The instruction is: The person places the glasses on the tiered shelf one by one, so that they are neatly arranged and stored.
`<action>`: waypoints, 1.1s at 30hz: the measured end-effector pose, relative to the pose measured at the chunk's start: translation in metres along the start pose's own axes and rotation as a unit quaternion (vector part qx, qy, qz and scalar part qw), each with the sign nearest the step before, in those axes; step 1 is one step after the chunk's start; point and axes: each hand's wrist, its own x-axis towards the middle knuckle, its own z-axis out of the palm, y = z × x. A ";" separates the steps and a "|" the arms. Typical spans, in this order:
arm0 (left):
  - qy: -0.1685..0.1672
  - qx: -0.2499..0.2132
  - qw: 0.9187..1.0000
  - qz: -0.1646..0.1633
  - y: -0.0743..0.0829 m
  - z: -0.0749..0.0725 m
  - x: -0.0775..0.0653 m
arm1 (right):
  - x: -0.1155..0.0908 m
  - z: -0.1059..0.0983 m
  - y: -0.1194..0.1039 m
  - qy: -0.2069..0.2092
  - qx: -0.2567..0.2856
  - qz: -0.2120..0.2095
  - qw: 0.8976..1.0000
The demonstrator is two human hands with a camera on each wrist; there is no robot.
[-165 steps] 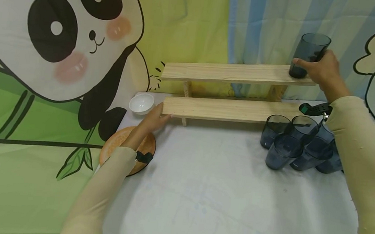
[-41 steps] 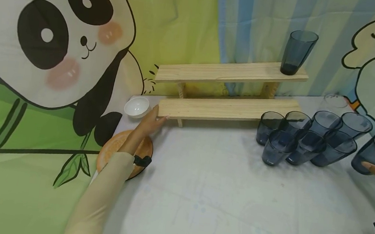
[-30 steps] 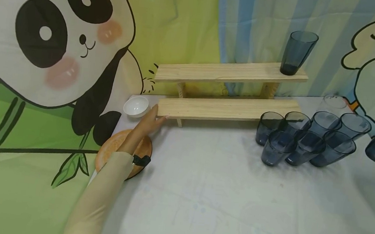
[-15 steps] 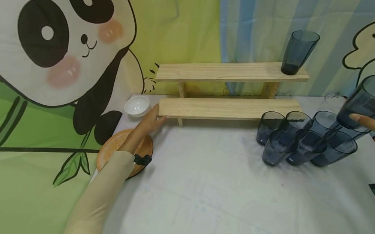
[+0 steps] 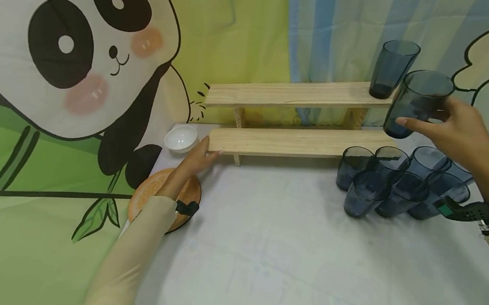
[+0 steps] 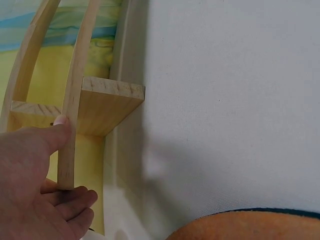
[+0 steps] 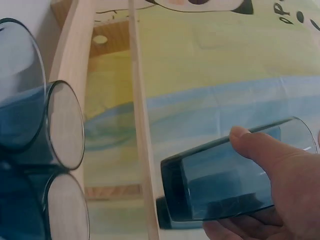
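Note:
My right hand (image 5: 463, 129) grips a smoky blue drinking glass (image 5: 417, 103) by its side, thumb on the near face. That glass is in the air by the right end of the two-tier wooden shelf (image 5: 294, 94), overlapping its upper board. A matching glass (image 5: 391, 68) stands on the upper board, partly behind the held one. My left hand (image 5: 192, 160) holds the left end of the lower board (image 5: 289, 143); in the left wrist view the thumb lies on one face of the board (image 6: 70, 145) and the fingers curl round its end.
Several more blue glasses (image 5: 366, 193) stand grouped on the white table (image 5: 283, 254), under and in front of my right hand. A white bowl (image 5: 181, 139) stands left of the shelf. An orange round plate (image 5: 148, 192) lies under my left forearm.
My right hand set a first glass on the upper board, moved off right, and came back carrying another glass leftward and up toward the shelf. My left hand has stayed on the lower board.

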 end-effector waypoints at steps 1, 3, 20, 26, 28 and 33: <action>0.000 0.001 1.000 -0.001 0.000 0.000 0.000 | 0.004 0.002 -0.005 -0.007 0.004 0.002 1.000; 0.000 0.001 1.000 -0.001 -0.001 0.001 0.000 | 0.013 0.005 -0.015 -0.017 0.006 0.001 1.000; 0.004 -0.007 1.000 0.006 -0.001 0.000 0.001 | 0.088 0.050 -0.066 -0.026 0.026 -0.003 0.999; 0.007 -0.004 1.000 0.010 -0.002 0.000 0.001 | 0.108 0.060 -0.073 -0.036 0.019 0.017 0.999; 0.007 -0.003 1.000 0.009 -0.001 0.000 0.000 | 0.113 0.064 -0.074 -0.040 0.023 0.025 0.999; 0.005 -0.004 1.000 0.004 0.000 0.000 0.000 | 0.125 0.069 -0.076 -0.032 0.039 0.036 0.998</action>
